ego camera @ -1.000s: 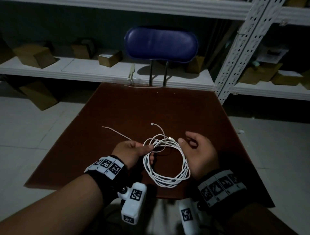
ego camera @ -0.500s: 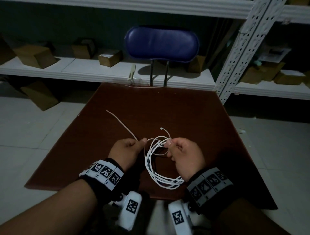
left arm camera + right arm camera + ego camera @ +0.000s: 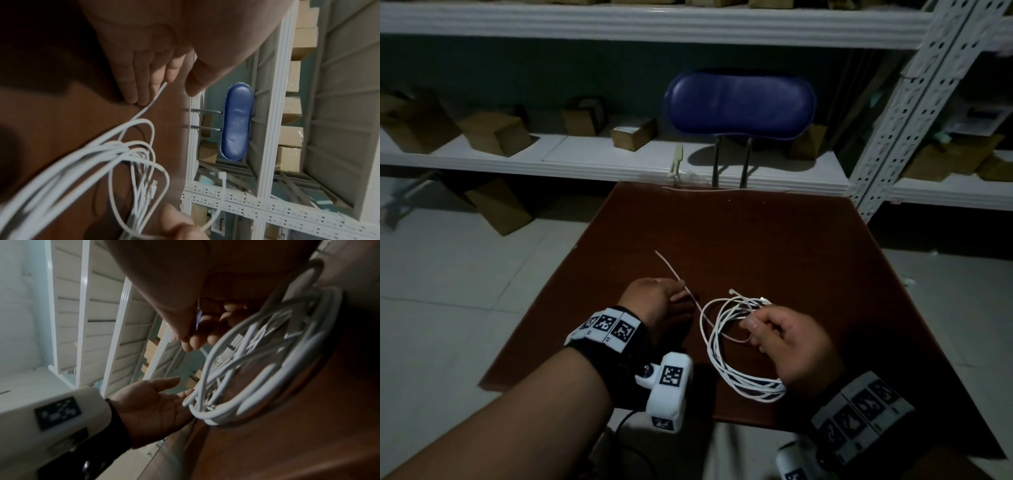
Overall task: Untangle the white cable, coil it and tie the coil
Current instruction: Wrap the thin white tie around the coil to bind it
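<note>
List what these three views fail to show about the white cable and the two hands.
- Head view: the left hand hides its own fingertips, so its hold on the white cable is unseen.
- Left wrist view: motion blur smears the coil's crossings; tangles unreadable.
- Right wrist view: the right hand is shadowed; its pinch point is unclear.
- Coil's near part: hidden behind the right palm in the head view.

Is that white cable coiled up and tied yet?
Coiled, not tied. The white cable hangs in loose loops from the right hand; no tie shows, and a loose tail runs past the left hand.
</note>
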{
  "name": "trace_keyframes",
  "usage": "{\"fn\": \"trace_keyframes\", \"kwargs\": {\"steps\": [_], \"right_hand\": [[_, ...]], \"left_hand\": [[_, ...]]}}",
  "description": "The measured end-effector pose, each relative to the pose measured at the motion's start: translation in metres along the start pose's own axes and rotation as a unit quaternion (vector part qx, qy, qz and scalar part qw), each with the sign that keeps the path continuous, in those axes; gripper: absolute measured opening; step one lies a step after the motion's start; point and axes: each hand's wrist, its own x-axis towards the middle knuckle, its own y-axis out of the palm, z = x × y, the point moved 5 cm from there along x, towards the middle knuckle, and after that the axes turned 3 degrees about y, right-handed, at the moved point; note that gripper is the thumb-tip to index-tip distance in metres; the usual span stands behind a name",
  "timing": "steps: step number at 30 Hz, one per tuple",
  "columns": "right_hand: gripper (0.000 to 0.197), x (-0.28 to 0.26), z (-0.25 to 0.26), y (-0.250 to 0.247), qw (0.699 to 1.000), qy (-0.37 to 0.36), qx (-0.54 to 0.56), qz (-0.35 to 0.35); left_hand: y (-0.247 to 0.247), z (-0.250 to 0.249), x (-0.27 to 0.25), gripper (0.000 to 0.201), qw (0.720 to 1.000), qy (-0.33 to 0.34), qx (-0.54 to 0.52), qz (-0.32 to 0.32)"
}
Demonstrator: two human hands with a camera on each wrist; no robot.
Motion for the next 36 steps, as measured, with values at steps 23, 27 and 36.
{"fn": "trace_keyframes", "kwargs": {"steps": [23,27,36], "right_hand": [[0.01,-0.003,-0.01,-0.022,0.999,0.017,0.011,-0.04],[0.023,-0.003,-0.013,-0.015,0.996,0.037,0.067,-0.039],[0.007,-0.006,0.009,-0.025,0.996,-0.017,0.072,-0.056]], "left_hand": [[0.021,-0.033,-0.023,0.025,0.964,0.263,0.029,-0.04],[0.027,-0.033,-0.032,0.019,0.956,0.286,0.066,-0.004],[0.044,-0.025,-0.047,0.051,0.956,0.232,0.159,0.08]]}}
